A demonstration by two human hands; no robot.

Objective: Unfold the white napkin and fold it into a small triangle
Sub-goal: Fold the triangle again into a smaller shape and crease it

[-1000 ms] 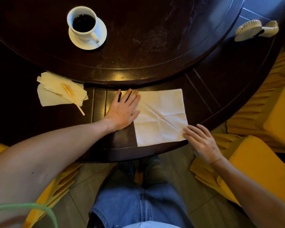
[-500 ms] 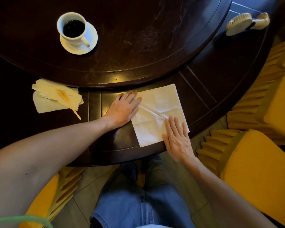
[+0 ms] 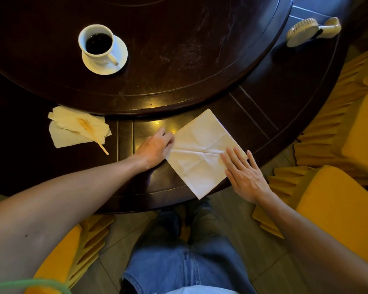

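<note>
Both hands on white napkin: left hand pinches left corner, right hand flat, fingers straight; judge: align corners before creasing diagonal

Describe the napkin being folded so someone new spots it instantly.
On the dark round table, find the near rim by the person's lap. The white napkin lies there flat as a diamond between the left hand and right hand; the napkin pile further left is crumpled under a wooden stirrer.

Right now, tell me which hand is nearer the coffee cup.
Left. The left hand lies below and right of the coffee cup; the right hand is farther right, on the napkin.
</note>
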